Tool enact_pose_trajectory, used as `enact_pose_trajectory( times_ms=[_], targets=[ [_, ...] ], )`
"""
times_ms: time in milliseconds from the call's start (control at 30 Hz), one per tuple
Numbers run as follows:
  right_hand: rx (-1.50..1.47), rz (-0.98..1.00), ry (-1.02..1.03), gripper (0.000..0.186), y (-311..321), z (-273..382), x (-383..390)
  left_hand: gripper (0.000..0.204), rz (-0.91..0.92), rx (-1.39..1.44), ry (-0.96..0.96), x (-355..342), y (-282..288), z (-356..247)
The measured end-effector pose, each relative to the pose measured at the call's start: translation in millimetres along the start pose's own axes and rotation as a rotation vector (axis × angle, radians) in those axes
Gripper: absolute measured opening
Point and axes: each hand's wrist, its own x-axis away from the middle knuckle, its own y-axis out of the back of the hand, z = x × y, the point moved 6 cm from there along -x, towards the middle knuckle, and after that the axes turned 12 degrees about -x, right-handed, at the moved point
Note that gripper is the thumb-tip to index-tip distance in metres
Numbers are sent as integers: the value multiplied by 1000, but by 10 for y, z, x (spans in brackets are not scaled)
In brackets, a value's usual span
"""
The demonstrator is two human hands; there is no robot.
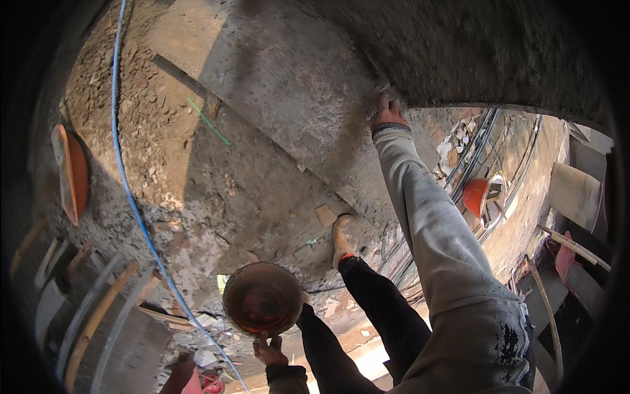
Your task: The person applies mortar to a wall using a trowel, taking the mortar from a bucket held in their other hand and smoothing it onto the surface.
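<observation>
My left hand (270, 351) grips the near rim of a round, shallow pan (262, 299). The pan is held level at the lower middle, and its inside is grey with reddish-orange showing through. My right arm reaches far forward, and my right hand (388, 113) is at the lower edge of a dark, wet-looking plastered wall (485, 59). Two of its fingers show, bent close together against the plaster. What they hold, if anything, is hidden by the hand and blur.
Blue hose (134, 203) runs along the left. An orange basin (75, 174) lies tilted at far left, and an orange bucket (478, 196) sits at right by black cables (469, 157). Wooden poles (98, 322) lean at lower left. Rubble and a board (236, 115) lie on the ground.
</observation>
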Motion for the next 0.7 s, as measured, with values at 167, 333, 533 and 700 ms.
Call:
enact_pose_trajectory(
  times_ms=[167, 333, 533, 700],
  targets=[
    [39, 351, 571, 56, 13, 287, 321, 19, -12, 55, 35, 70, -49, 123],
    [-180, 194, 48, 54, -137, 659, 50, 23, 3, 54, 35, 69, -30, 151],
    [23, 850, 854, 56, -679, 1656, 1177, 23, -7, 66, -4, 252, -66, -54],
    [-403, 803, 577, 51, -578, 1026, 2256, 20, 84, 114, -54, 431, 2, -293]
  ],
)
